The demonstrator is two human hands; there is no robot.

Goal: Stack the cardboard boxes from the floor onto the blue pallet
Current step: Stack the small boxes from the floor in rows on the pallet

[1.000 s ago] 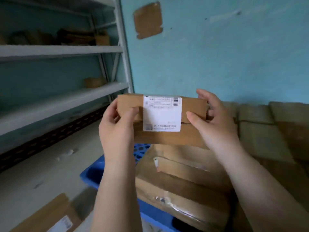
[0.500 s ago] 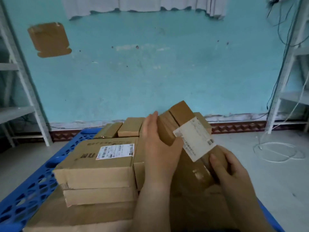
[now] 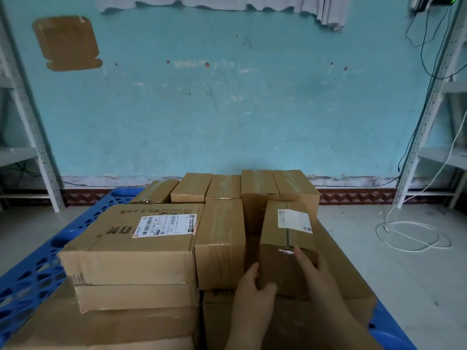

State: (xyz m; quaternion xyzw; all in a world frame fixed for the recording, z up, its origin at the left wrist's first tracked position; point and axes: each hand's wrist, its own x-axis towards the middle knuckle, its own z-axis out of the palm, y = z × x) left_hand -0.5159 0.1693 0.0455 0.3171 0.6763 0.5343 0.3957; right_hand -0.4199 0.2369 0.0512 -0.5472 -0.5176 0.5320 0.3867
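We hold the small box [image 3: 288,238] at its near end, left hand [image 3: 254,286] curled round the left corner, right hand [image 3: 316,271] gripping the right side, as it sits on the stack on the blue pallet [image 3: 32,271], just right of a taped box [image 3: 219,238]. Its glossy tape looks slick; we judge it could slide or tilt off the uneven cartons beneath. The cardboard is matte brown, square-edged, slightly dented.

Matt cardboard boxes [image 3: 131,248] w/ glossy tape, plastic pallet [image 3: 32,276].
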